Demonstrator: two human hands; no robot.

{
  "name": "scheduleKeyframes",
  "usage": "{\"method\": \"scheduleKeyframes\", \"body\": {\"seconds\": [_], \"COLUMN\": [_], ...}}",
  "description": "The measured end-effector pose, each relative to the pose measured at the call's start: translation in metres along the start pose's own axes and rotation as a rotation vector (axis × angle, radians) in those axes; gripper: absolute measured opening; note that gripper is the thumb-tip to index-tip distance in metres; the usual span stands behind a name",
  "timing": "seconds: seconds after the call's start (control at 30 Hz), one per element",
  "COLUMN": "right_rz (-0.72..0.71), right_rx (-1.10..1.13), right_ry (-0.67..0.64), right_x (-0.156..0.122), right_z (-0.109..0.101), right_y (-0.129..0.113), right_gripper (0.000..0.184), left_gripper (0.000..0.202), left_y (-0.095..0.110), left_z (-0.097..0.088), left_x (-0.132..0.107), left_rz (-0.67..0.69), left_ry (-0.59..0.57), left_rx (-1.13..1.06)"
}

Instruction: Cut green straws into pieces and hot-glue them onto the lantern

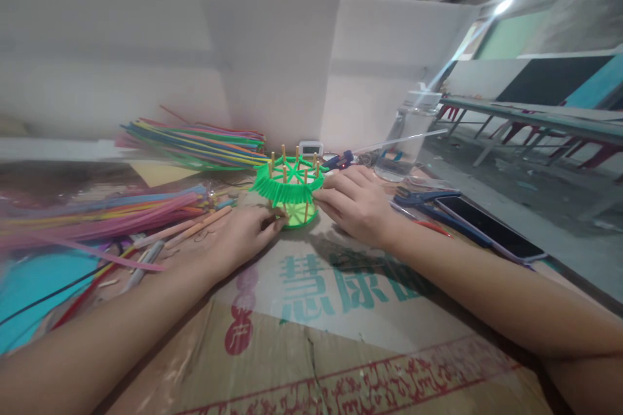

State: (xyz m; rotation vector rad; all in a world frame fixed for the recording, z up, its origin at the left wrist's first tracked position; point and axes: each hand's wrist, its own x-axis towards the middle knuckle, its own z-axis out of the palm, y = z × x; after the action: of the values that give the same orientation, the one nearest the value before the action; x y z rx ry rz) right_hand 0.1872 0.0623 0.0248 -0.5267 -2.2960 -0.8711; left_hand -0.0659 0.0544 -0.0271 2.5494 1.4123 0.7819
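A small round structure of green pipe cleaners (292,192) stands upright on the cardboard. Several thin wooden sticks (284,174) rise through its spoked top ring, and a fringed green band hangs round that ring. Below is a round green base (299,225). My left hand (248,227) is closed at the lower left side of the structure, thumb and fingers by the base. With fingertips pinched together, my right hand (355,201) grips the right edge of the fringed band. The fingertips of both hands are partly hidden.
Bundles of coloured pipe cleaners (195,142) lie at the left. Behind the structure are a small white digital display (311,148) and a dark blue glue gun (339,160). A clear water bottle (402,136), blue-handled pliers (428,198) and a phone (491,227) are at the right.
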Motion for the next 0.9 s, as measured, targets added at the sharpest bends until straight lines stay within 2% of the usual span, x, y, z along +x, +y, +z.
{"method": "scheduleKeyframes", "body": {"seconds": [0.17, 0.33, 0.57, 0.7, 0.8, 0.9], "right_rz": [-0.069, -0.080, 0.042, 0.035, 0.021, 0.086], "right_rx": [-0.099, -0.122, 0.034, 0.073, 0.095, 0.163], "right_ry": [-0.063, -0.095, 0.030, 0.049, 0.049, 0.099], "right_x": [0.002, 0.004, -0.005, -0.005, -0.001, 0.000], "right_z": [-0.006, -0.007, -0.001, 0.001, -0.001, -0.007], "right_y": [-0.001, -0.002, 0.001, 0.000, -0.002, 0.001], "right_gripper": [0.017, 0.015, 0.013, 0.010, 0.007, 0.007], "left_gripper": [0.033, 0.033, 0.032, 0.033, 0.033, 0.031], "left_y": [-0.001, -0.003, -0.002, -0.003, -0.002, 0.000], "left_z": [0.001, 0.002, 0.000, 0.002, 0.002, -0.003], "left_x": [0.000, -0.001, 0.000, 0.001, 0.000, -0.002], "left_rz": [0.017, 0.023, 0.031, 0.031, 0.036, 0.027], "left_ry": [0.007, 0.016, 0.027, 0.027, 0.032, 0.053], "left_rx": [-0.009, -0.006, 0.003, 0.005, -0.003, -0.004]}}
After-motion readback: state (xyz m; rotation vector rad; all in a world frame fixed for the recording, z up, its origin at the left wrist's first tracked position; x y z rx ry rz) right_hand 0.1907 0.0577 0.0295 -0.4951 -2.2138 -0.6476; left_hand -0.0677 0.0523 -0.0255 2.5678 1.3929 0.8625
